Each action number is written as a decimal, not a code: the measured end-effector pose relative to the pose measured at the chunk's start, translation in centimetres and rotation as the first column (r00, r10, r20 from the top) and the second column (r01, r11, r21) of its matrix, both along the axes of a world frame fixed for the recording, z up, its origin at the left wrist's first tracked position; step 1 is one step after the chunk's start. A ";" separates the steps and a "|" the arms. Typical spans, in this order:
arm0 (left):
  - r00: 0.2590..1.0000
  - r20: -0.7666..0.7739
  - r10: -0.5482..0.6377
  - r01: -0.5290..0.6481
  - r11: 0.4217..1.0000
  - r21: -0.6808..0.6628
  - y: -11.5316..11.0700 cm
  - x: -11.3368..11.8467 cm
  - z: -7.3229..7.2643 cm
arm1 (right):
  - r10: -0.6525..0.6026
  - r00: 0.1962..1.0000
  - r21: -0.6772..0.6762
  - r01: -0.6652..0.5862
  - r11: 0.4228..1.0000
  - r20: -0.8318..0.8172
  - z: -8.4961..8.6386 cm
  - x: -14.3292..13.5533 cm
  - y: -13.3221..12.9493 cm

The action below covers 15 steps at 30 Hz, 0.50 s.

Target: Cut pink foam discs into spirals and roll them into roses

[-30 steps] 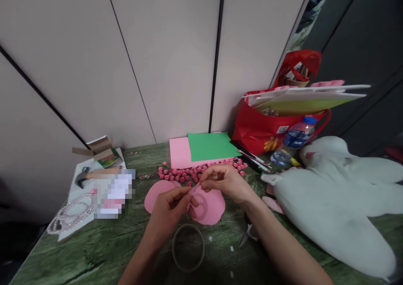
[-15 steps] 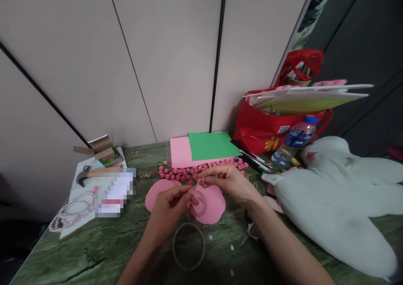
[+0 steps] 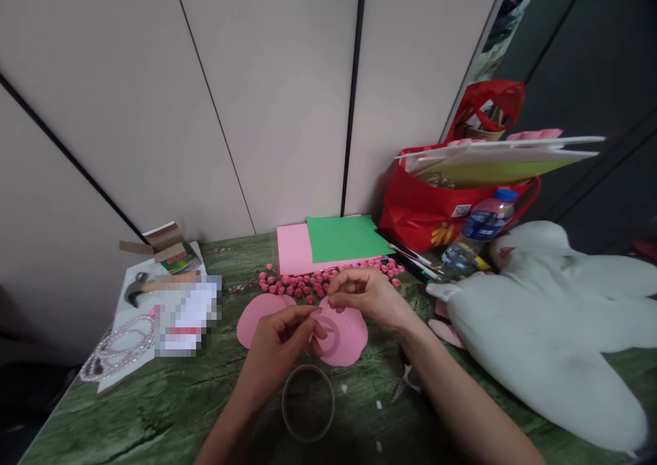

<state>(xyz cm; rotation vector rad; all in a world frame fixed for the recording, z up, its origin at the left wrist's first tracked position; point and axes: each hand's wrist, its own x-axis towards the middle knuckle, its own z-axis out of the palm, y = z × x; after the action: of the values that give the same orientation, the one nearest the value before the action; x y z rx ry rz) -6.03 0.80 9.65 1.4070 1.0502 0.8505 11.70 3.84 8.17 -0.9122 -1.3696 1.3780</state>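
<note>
Above a large pink paper petal shape (image 3: 352,335), both hands meet with bent fingers. My left hand (image 3: 280,335) pinches a small piece of pink paper (image 3: 317,329), largely covered by the fingers and hard to tell from the pink behind it. Just up and to the right, my right hand (image 3: 367,297) is closed in a pinch; what lies between its fingertips is too small to make out. Another pink paper petal shape (image 3: 255,316) lies left of the hands. A clear tape roll (image 3: 308,437) rests in front of them, and scissors (image 3: 405,383) lie partly under my right forearm.
Several small pink roses (image 3: 292,290) lie behind the hands, before green paper (image 3: 349,239) and pink paper (image 3: 292,249). At left are a hammer (image 3: 164,281) and beads (image 3: 123,345). A red bag (image 3: 410,205), water bottle (image 3: 485,225) and white plush toy (image 3: 544,335) stand right.
My right hand's fingertips have shifted slightly right and up, away from the left fingers. The pink strip that stretched between the hands no longer shows clearly.
</note>
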 end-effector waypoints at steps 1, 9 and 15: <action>1.000 0.001 0.002 -0.002 1.000 -0.006 0.0 0.0 0.0 | -0.004 1.000 0.002 0.004 1.000 -0.007 0.0 0.0 0.0; 1.000 0.005 0.017 -0.017 1.000 0.005 0.1 -0.2 0.0 | 0.088 0.996 0.027 -0.088 0.996 0.032 0.7 0.7 -0.2; 1.000 -0.013 -0.003 0.004 1.000 0.017 0.1 0.0 0.0 | 0.064 0.998 0.019 -0.065 0.998 0.015 0.6 0.7 -0.2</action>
<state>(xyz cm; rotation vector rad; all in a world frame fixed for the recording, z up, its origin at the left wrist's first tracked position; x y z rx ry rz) -6.08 0.88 9.65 1.4303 1.0524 0.8505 12.37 3.63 8.74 -0.8734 -1.4321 1.4066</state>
